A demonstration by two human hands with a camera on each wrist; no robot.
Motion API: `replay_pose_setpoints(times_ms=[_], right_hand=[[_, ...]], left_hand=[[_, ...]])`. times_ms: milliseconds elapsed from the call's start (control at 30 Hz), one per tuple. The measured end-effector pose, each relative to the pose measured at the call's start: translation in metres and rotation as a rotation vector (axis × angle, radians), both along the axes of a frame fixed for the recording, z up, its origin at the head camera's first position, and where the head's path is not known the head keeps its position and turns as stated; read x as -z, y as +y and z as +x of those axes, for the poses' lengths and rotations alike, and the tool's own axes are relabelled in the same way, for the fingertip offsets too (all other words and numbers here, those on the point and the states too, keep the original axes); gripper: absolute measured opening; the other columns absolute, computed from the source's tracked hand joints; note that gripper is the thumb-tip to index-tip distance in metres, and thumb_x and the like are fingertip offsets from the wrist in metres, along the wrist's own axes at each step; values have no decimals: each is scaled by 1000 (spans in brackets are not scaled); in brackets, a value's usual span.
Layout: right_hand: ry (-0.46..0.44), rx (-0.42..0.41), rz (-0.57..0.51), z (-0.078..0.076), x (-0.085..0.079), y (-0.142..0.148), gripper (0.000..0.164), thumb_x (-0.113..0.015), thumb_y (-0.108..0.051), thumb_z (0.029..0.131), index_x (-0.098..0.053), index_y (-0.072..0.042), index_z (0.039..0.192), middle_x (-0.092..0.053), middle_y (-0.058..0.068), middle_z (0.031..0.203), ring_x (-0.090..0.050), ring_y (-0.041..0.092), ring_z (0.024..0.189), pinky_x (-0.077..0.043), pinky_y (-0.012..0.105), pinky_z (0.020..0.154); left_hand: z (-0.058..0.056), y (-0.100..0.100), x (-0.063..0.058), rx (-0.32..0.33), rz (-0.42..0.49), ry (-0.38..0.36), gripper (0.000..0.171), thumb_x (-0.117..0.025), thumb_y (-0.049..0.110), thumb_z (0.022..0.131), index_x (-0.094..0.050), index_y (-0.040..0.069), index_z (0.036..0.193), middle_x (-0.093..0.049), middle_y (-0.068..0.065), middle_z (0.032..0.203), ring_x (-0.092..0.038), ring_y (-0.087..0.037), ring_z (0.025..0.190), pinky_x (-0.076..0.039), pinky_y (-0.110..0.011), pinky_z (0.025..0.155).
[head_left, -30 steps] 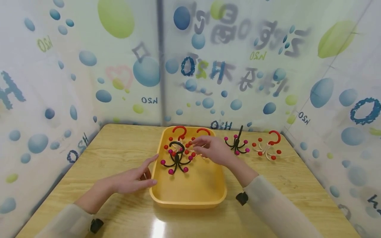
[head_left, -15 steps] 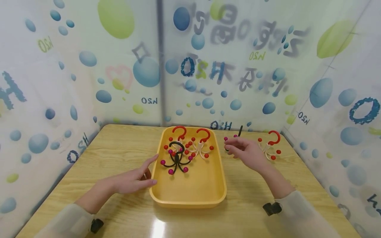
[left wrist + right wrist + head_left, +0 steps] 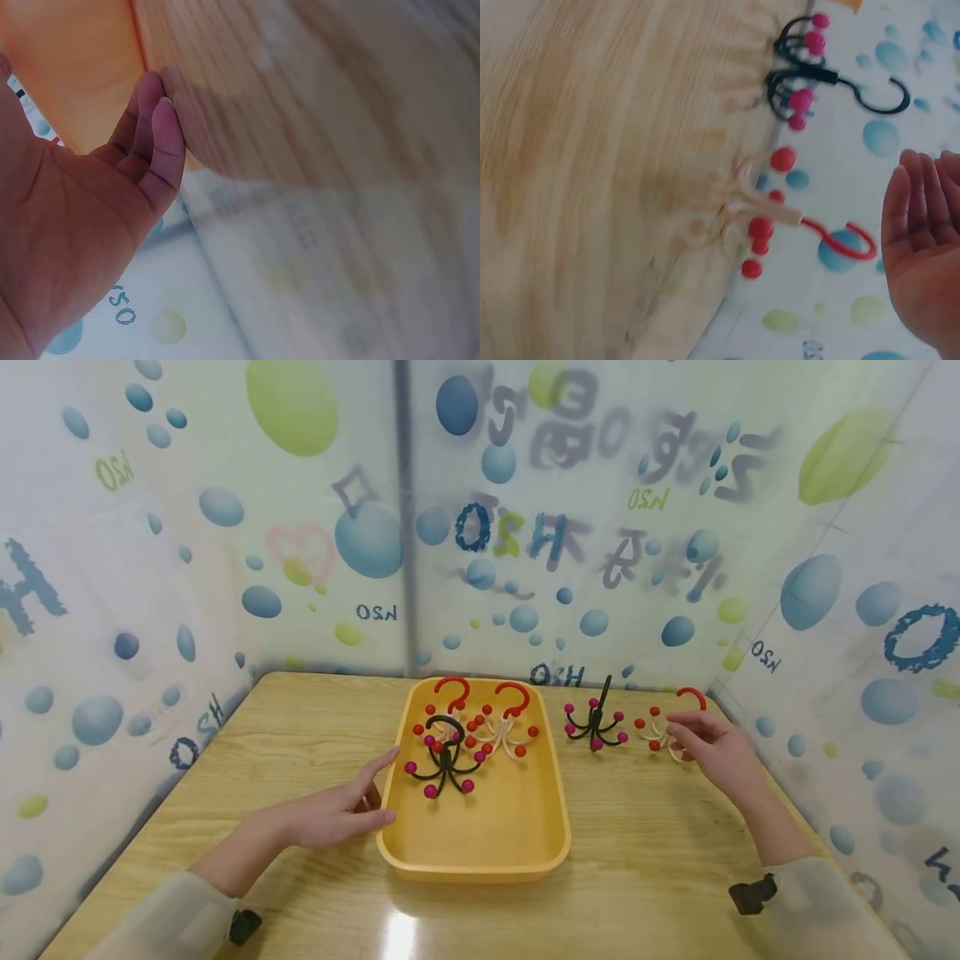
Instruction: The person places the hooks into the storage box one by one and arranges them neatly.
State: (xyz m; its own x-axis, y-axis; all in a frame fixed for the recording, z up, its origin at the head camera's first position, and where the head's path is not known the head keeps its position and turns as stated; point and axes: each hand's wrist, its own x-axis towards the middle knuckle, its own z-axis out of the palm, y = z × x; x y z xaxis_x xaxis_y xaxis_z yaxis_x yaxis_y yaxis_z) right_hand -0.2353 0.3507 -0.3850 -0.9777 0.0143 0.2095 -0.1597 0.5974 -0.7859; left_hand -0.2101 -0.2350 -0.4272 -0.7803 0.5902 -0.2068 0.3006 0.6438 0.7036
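My left hand [image 3: 330, 814] rests its fingers along the left side of a yellow tray [image 3: 510, 827]. In the left wrist view, straight fingers [image 3: 161, 142] lie against the tray's outer wall [image 3: 75, 67]. My right hand [image 3: 716, 756] reaches over the table at the right, beside a beige rotating hook rack [image 3: 657, 737] with a red hook and red ball tips. The right wrist view has straight fingers [image 3: 915, 202] apart from that rack's red hook [image 3: 847, 247]. Left of it stands a black hook rack [image 3: 596, 720] with pink balls.
Inside the tray, a black hook rack [image 3: 446, 760] with pink balls stands in front of two beige ones, one at the left [image 3: 450, 724] and one at the right [image 3: 503, 732]. Patterned curtains [image 3: 315, 635] enclose the wooden table [image 3: 315, 727] at the back and sides.
My right hand has moved from above the tray, past the black rack, to the beige rack at the far right. My left hand has stayed at the tray's side.
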Motion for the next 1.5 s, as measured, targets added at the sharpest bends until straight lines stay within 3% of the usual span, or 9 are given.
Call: replay_pose_setpoints(times_ms=[100, 333, 533, 733, 1100, 1300, 1500], right_hand=[[34, 81, 6, -1, 2, 19, 49, -65, -37, 112, -65, 2, 143, -67, -33, 94, -70, -5, 82, -61, 18, 71], [78, 208, -53, -13, 5, 49, 53, -66, -39, 111, -62, 0, 147, -63, -28, 100, -68, -9, 81, -61, 15, 70], [-1, 206, -91, -33, 13, 59, 69, -65, -43, 111, -49, 3, 160, -59, -22, 109, -68, -12, 84, -62, 16, 74], [-31, 191, -140, -50, 27, 57, 64, -66, -38, 111, -51, 5, 157, -63, -29, 100, -70, -9, 82, -65, 21, 77], [-68, 277, -134, -48, 30, 48, 63, -63, -43, 112, -55, 2, 156, -65, -29, 95, -70, -12, 83, -57, 7, 78], [-29, 249, -197, -42, 30, 51, 49, -67, -36, 111, -63, -2, 147, -69, -31, 94, -72, -12, 83, -59, 10, 79], [27, 199, -232, -29, 24, 51, 16, -69, -28, 110, -71, -27, 126, -73, -32, 94, -74, -11, 82, -60, 11, 75]], left_hand=[[0, 0, 0, -5, -5, -8, 97, -63, 48, 111, 3, 23, 177, -65, -6, 118, -64, -18, 102, -54, -33, 89], [0, 1, -3, -12, -7, -13, 97, -63, 48, 111, 4, 25, 177, -64, -6, 118, -64, -18, 100, -54, -33, 88], [1, 1, -2, -17, -15, -17, 97, -63, 49, 111, 4, 26, 177, -64, -6, 118, -64, -18, 100, -54, -34, 88], [2, 0, -2, -19, -9, -22, 97, -63, 50, 110, 3, 25, 177, -64, -6, 118, -63, -18, 101, -54, -33, 88], [-2, -1, -1, -11, -26, 2, 97, -62, 51, 111, 4, 25, 178, -64, -7, 120, -63, -17, 102, -54, -33, 89], [-2, 0, -3, -10, -19, -4, 97, -63, 52, 110, 3, 26, 177, -64, -6, 119, -63, -17, 101, -54, -34, 89], [-2, -1, -2, -11, -20, -5, 98, -62, 52, 110, 4, 27, 177, -64, -6, 119, -62, -17, 101, -54, -34, 90]])
